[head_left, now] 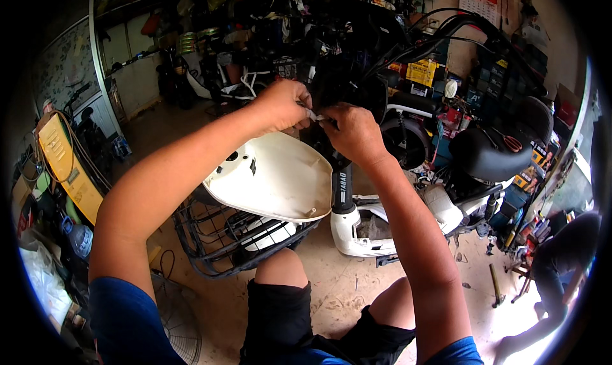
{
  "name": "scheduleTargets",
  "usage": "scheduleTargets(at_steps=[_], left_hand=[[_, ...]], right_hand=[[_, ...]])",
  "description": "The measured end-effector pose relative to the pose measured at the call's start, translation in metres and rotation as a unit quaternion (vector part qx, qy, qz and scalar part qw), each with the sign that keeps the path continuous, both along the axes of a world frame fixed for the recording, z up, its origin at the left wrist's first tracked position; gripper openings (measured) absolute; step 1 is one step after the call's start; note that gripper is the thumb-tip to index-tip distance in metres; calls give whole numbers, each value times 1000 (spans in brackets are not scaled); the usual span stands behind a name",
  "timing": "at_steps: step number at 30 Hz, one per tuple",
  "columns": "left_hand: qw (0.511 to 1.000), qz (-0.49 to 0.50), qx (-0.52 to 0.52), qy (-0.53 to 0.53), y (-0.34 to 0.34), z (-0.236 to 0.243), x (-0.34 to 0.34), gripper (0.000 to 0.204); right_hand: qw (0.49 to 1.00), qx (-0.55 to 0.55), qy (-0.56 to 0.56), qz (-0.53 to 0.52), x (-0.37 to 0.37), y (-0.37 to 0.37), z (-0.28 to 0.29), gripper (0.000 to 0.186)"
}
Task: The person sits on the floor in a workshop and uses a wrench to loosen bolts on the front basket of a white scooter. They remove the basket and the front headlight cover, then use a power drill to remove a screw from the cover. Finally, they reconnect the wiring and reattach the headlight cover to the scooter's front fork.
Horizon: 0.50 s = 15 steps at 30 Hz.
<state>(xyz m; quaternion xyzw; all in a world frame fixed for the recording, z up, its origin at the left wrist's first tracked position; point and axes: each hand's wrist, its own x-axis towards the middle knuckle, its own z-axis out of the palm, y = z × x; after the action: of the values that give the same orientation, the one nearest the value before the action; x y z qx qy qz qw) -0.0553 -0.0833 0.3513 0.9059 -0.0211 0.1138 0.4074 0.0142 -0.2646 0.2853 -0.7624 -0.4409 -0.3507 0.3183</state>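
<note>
My left hand and my right hand meet above the front of a white electric scooter. Between their fingertips is a small whitish piece, pinched from both sides and too small to name. Both hands are closed, thumbs against fingers. Just below them a white scooter body panel lies with its hollow inner side up, over a black wire basket. The dark area behind my fingers hides whatever the piece may join to.
A black scooter seat carries red-handled scissors. On the floor at right lies a hammer; another person is beyond it. A fan stands near my left side. A yellow panel leans at far left.
</note>
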Motion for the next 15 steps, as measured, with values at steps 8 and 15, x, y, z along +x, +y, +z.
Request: scheduleTargets(at_steps=[8, 15], left_hand=[[977, 13, 197, -79, 9, -1, 4, 22], [997, 61, -23, 49, 5, 5, -1, 22]], right_hand=[[1000, 10, 5, -7, -4, 2, 0, 17], [999, -23, 27, 2, 1, -1, 3, 22]])
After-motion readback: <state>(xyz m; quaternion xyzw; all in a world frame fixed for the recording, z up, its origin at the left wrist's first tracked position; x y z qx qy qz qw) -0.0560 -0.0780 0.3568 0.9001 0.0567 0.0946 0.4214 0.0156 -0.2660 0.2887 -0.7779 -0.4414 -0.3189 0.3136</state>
